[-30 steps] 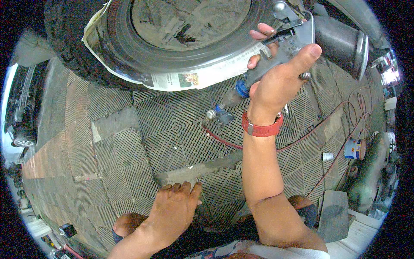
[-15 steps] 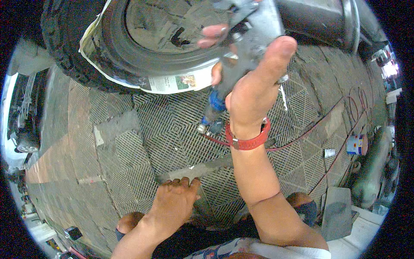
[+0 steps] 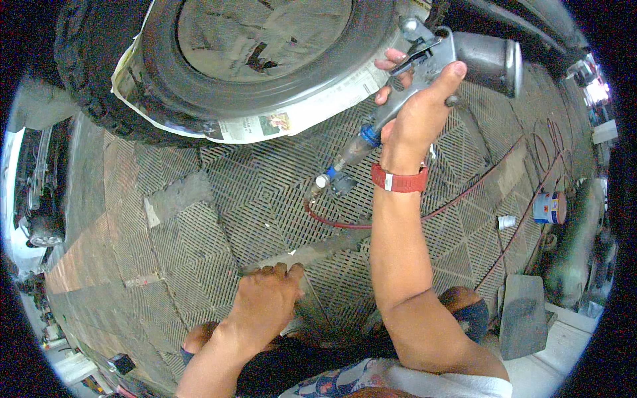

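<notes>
My right hand (image 3: 419, 123) grips a grey metal spray gun (image 3: 419, 78) with a dark cylindrical cup (image 3: 488, 63) at its upper right. A blue-banded fitting (image 3: 361, 140) joins the gun's handle to a red air hose (image 3: 345, 226). The gun is beside the right edge of a wheel (image 3: 259, 86), whose rim is grey and whose middle is covered in grey-smeared sheet. Newspaper (image 3: 272, 127) runs between rim and the black tyre (image 3: 93, 99). My left hand (image 3: 267, 302) is low over the floor, its fingers curled in; its palm side is hidden.
Ribbed grey floor tiles (image 3: 259, 192) spread beneath, with the hose trailing across them to the right. A blue-and-white tin (image 3: 549, 207) stands at the right, near a dark flat panel (image 3: 523, 317). My knees show at the lower edge. A vehicle (image 3: 43, 179) is at far left.
My right hand has moved the spray gun up and to the right, and its dark cup has come into plain sight. The left hand stays in nearly the same place.
</notes>
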The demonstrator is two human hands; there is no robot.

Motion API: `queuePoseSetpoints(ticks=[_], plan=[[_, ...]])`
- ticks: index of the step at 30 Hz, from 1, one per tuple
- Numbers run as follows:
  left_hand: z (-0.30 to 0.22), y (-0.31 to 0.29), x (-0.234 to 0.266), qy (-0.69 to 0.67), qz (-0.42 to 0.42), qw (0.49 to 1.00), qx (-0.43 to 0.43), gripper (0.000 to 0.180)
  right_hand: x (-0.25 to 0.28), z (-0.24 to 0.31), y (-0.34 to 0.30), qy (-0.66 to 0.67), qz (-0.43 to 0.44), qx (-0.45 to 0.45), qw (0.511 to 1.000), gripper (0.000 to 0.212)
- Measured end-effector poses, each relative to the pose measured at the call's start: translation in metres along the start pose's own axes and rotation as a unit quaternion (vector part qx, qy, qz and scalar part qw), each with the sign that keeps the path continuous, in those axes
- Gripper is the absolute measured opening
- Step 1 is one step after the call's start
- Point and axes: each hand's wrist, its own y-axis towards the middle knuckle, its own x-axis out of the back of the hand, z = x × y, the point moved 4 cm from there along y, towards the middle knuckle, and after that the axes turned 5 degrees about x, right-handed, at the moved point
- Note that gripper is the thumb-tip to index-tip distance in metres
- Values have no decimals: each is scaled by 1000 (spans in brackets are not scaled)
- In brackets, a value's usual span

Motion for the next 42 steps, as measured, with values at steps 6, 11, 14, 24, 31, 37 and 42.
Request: queuePoseSetpoints(ticks=[6, 11, 14, 24, 31, 37, 42], plan=[[2, 11, -7, 0, -4, 1000, -5, 49, 24, -18, -2, -32, -43, -28, 998, 77], [5, 15, -10, -27, -8, 1000, 2, 49, 10, 7, -4, 11, -19, -7, 1000, 81], [2, 19, -8, -45, -18, 999, 1, 47, 7, 15, -2, 15, -11, 1, 1000, 81], [0, 31, -4, -39, 9, 999, 12, 46, 52, -55, -19, -20, -110, -141, 984, 70], [3, 36, -6, -43, 1, 999, 11, 47, 31, -24, -9, 12, -85, -68, 994, 73], [5, 43, -8, -61, 6, 998, 13, 46, 5, 21, -6, 77, -31, 5, 997, 76], [2, 46, -6, -47, 13, 999, 10, 40, 6, 9, -17, 38, -32, -20, 999, 64]])
